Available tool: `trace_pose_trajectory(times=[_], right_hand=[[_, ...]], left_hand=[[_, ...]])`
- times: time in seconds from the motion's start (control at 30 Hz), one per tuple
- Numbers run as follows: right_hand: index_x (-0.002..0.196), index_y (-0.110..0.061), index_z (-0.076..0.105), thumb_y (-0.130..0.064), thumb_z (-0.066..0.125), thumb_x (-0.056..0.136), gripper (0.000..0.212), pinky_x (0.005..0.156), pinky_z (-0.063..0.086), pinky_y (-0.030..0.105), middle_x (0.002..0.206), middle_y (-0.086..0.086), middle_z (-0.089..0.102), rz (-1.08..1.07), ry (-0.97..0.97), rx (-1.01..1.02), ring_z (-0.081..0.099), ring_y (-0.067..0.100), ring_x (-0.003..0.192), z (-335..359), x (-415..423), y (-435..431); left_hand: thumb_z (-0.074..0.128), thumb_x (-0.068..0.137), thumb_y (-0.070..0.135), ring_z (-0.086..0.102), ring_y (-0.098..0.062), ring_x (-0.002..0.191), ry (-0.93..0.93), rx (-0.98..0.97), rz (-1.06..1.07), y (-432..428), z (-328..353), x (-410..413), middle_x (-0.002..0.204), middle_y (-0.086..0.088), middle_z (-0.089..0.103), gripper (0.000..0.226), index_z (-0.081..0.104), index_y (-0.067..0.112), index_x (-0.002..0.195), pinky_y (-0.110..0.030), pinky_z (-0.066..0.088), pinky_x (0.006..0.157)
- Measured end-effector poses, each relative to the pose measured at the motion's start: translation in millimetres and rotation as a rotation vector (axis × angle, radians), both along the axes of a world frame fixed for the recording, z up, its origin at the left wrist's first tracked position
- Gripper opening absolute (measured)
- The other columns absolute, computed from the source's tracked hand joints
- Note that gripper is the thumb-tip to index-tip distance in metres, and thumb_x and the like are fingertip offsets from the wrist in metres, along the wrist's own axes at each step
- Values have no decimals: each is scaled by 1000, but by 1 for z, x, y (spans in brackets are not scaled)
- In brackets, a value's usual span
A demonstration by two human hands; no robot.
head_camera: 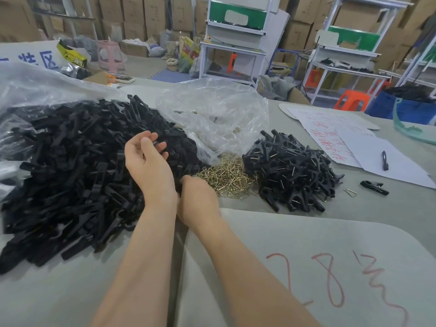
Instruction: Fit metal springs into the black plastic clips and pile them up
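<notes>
Metal springs (pixel 226 175) lie in a brass-coloured heap at the middle of the grey surface (pixel 354 220), spilled from the mouth of a clear plastic bag (pixel 217 114) just behind them, so both hands reach them without stretching. Left of the springs spreads a far larger heap of bare black plastic clips (pixel 77 166), the stock not yet fitted. Right of the springs and touching them stands the pile of finished clips (pixel 290 175), wire glinting in their jaws. It seems placed so each finished piece drops straight out of the working hand.

The left hand (pixel 146 159) hovers palm up over the bare clips, just left of the springs, fingers loosely curled. Whether its grip holds a clip cannot be told. The right hand (pixel 198 199) rests knuckles up at the near edge of the springs, its fingers hidden, so its grip cannot be told either. It appears to be reaching for a spring.

Farther right of the springs, beyond the finished pile, one lone clip (pixel 374 187) and a loose spring (pixel 350 192) lie apart.
</notes>
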State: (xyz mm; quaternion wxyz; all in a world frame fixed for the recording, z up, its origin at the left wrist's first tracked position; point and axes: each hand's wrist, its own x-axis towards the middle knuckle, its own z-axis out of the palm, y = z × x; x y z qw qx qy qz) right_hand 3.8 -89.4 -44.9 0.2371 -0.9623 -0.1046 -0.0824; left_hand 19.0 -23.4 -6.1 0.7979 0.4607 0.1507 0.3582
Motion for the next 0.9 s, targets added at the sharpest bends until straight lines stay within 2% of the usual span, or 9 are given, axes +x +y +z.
trace_pose_trajectory(times=[0.07, 0.17, 0.3, 0.4, 0.5, 0.6, 0.7, 0.83, 0.9], right_hand=[[85, -7, 58, -23, 55, 90, 17, 64, 34, 30, 89, 14, 63, -18, 49, 131, 58, 31, 83, 4, 5, -8], [63, -15, 52, -21, 62, 91, 30, 59, 36, 27, 60, 3, 51, -4, 172, 523, 44, 18, 58, 15, 11, -40], [75, -14, 64, -16, 60, 93, 18, 55, 38, 19, 58, -7, 53, 65, 260, 934, 45, 7, 54, 18, 10, -82], [85, -1, 66, -13, 58, 94, 17, 52, 35, 17, 59, -4, 53, 67, 256, 985, 43, 5, 52, 8, 7, -91], [95, 6, 65, -9, 60, 92, 16, 55, 40, 18, 60, -2, 57, 35, 158, 1015, 47, 5, 53, -4, 4, -88], [108, -5, 59, -9, 66, 88, 21, 60, 51, 20, 69, 3, 69, -104, 79, 1232, 60, 9, 59, -8, 3, -86], [94, -5, 58, -13, 70, 86, 16, 53, 49, 19, 65, 5, 70, -175, 38, 1315, 58, 11, 53, -9, 4, -87], [86, -12, 63, -9, 65, 89, 5, 57, 50, 20, 66, 2, 69, -148, -1, 1288, 59, 9, 55, -11, 4, -87], [89, -15, 65, -4, 59, 92, 13, 61, 52, 18, 71, -1, 71, -120, -14, 1254, 65, 7, 63, -12, 5, -87]], left_hand=[[40, 97, 12, 62, -3, 75, 6, 4, -5, 1, 0, 0, 95, 5, 64, 20, 56, 22, 94, -17, 49, 69], [45, 95, 10, 60, -1, 70, 69, 122, -48, -2, -3, 3, 92, 2, 63, 15, 59, 18, 96, -21, 50, 70], [58, 92, 16, 62, -4, 68, 258, 458, -533, -15, -11, 2, 82, 4, 68, 10, 67, 19, 92, -25, 51, 74], [58, 94, 16, 64, -14, 79, 300, 563, -868, -25, -19, -3, 85, -4, 71, 16, 71, 23, 86, -32, 51, 81], [59, 93, 10, 66, -20, 82, 322, 482, -884, -26, -23, -1, 88, -10, 71, 15, 71, 17, 88, -33, 54, 83], [63, 91, 11, 64, -11, 78, 365, 410, -813, -25, -26, 3, 91, -7, 69, 21, 64, 3, 110, -22, 55, 72], [66, 90, 17, 64, -12, 81, 394, 482, -782, -28, -31, 1, 95, -6, 68, 31, 62, 5, 118, -29, 57, 78], [65, 89, 13, 65, -22, 88, 378, 530, -756, -35, -34, -2, 88, -5, 69, 7, 65, 19, 89, -43, 54, 90], [62, 90, 7, 64, -21, 85, 345, 469, -780, -34, -37, -1, 83, -4, 69, 18, 67, 22, 82, -39, 56, 87]])
